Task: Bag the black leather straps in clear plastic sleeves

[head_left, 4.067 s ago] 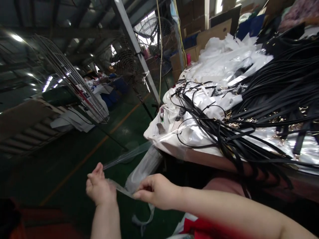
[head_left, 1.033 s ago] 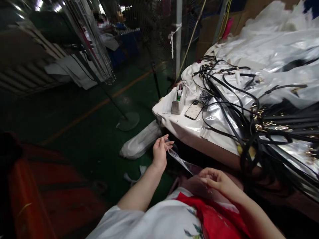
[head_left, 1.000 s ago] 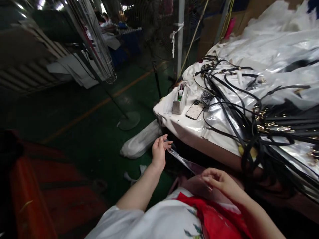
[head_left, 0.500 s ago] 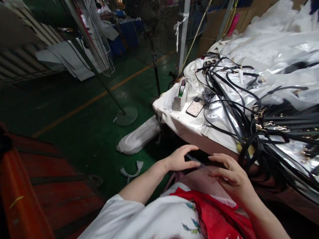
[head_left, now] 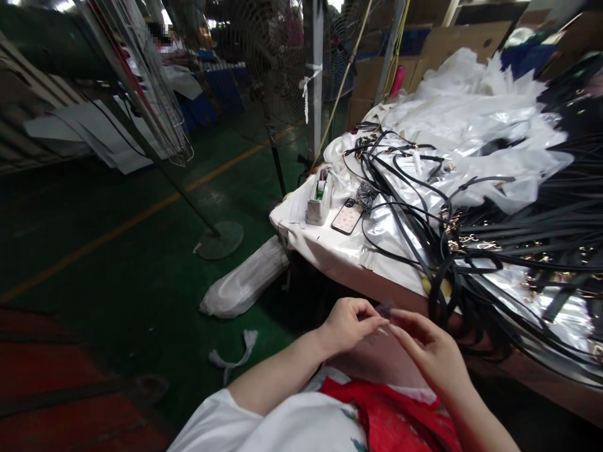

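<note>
My left hand (head_left: 352, 324) is closed in a pinch, thumb against the bent forefinger. My right hand (head_left: 426, 342) pinches too, and its fingertips meet those of the left just in front of the table's near edge. Between the fingertips shows a small, dark, see-through scrap (head_left: 385, 309), too blurred to name. On the table (head_left: 301, 233) beyond the hands are a tape dispenser (head_left: 319, 199), a phone in a patterned case (head_left: 347, 217) and a dark crumpled bundle (head_left: 366, 194). Black straps (head_left: 400, 188) with gold-coloured clips lie to the right, some hanging over the edge.
Clear plastic bags (head_left: 471, 107) are heaped at the back of the table. A stand fan's round base (head_left: 220, 240), a long white wrapped bundle (head_left: 245, 279) and a white strip (head_left: 235, 359) are on the green floor. A metal post (head_left: 316, 81) rises behind the table.
My hands have come together from apart, their spread fingers closing into pinches. The view has swung to the right, showing more of the straps.
</note>
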A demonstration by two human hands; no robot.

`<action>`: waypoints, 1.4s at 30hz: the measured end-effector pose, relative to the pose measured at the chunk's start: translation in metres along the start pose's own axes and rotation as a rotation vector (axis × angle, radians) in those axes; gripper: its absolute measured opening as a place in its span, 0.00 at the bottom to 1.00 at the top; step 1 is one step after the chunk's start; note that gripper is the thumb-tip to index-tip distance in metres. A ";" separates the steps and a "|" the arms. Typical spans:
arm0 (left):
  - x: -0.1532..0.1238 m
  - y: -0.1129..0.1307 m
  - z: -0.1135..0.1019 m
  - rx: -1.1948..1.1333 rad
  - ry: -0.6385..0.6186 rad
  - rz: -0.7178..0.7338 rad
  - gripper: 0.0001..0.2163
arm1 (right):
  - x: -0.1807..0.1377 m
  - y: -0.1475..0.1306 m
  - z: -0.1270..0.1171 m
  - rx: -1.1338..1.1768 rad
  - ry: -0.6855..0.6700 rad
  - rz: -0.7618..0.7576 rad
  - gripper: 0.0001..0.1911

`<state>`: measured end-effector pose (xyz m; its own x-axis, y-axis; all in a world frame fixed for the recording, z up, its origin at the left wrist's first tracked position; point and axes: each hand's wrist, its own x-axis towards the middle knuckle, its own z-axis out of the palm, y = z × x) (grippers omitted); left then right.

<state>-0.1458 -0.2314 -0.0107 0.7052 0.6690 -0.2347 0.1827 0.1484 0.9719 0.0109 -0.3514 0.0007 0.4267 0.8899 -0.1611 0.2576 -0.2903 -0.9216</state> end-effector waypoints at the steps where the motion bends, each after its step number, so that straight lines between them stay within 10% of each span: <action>1: -0.001 0.000 -0.001 0.010 0.001 0.012 0.16 | 0.001 -0.001 0.003 0.007 0.028 0.009 0.15; 25: -0.010 0.004 0.006 -0.040 -0.067 0.091 0.18 | 0.000 0.004 -0.003 0.260 0.083 0.114 0.19; 42: -0.012 0.000 0.010 -0.053 -0.234 0.040 0.17 | -0.003 0.000 -0.006 0.063 -0.030 -0.152 0.14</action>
<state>-0.1472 -0.2465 -0.0078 0.8517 0.4892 -0.1880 0.1196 0.1678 0.9785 0.0143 -0.3560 0.0036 0.3605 0.9324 -0.0275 0.2624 -0.1296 -0.9562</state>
